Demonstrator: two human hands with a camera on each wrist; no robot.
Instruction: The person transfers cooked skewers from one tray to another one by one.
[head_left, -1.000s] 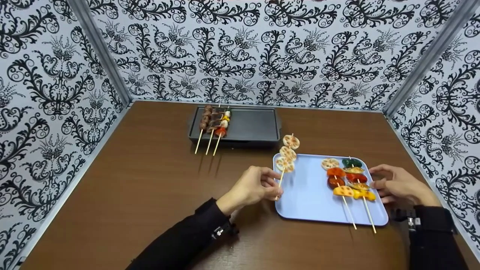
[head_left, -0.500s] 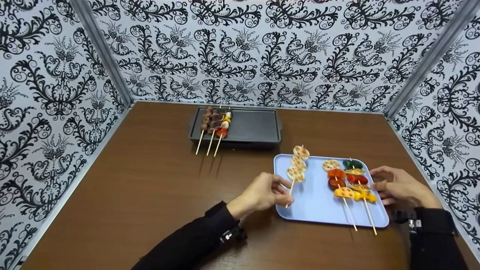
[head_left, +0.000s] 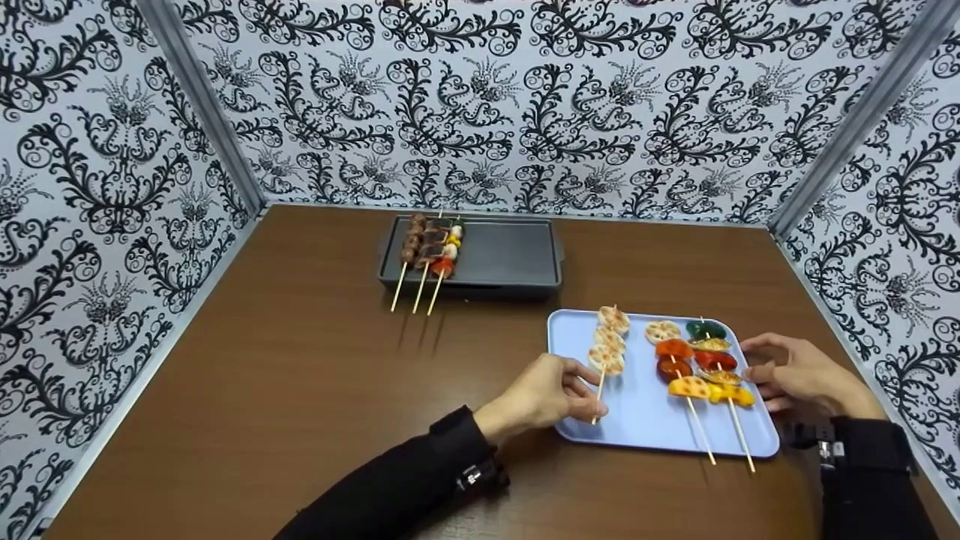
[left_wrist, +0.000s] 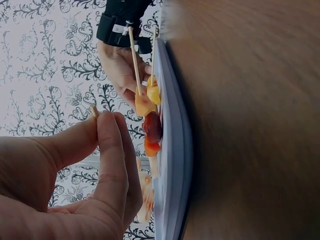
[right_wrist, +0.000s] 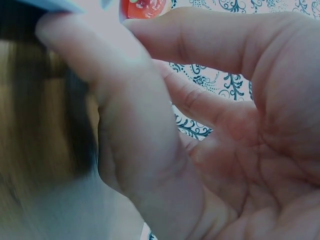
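Observation:
My left hand [head_left: 551, 397] pinches the bare end of a lotus root skewer [head_left: 609, 341] between thumb and fingers. Its slices hang over the left part of a light blue tray [head_left: 637, 427]. In the left wrist view, the stick's tip [left_wrist: 94, 111] pokes out between thumb and fingertips. Two vegetable skewers lie on the tray's right half: one with a yellow half-round piece [head_left: 688, 387] and a lotus slice, one with a green piece [head_left: 705, 328] at its far end. My right hand [head_left: 806, 375] grips the tray's right edge, thumb and fingers at the rim.
At the back stands a dark grill plate [head_left: 510, 247]. On its left side lie a brown ball skewer [head_left: 411, 238], a dark meat skewer [head_left: 432, 244] and a mixed vegetable skewer [head_left: 448, 251], sticks over the front edge. Patterned walls [head_left: 480, 97] enclose the brown table [head_left: 300, 360].
My left hand has moved right and toward the viewer with the lotus root skewer, bringing it from the tray's left edge to over the tray. The right hand has stayed at the rim.

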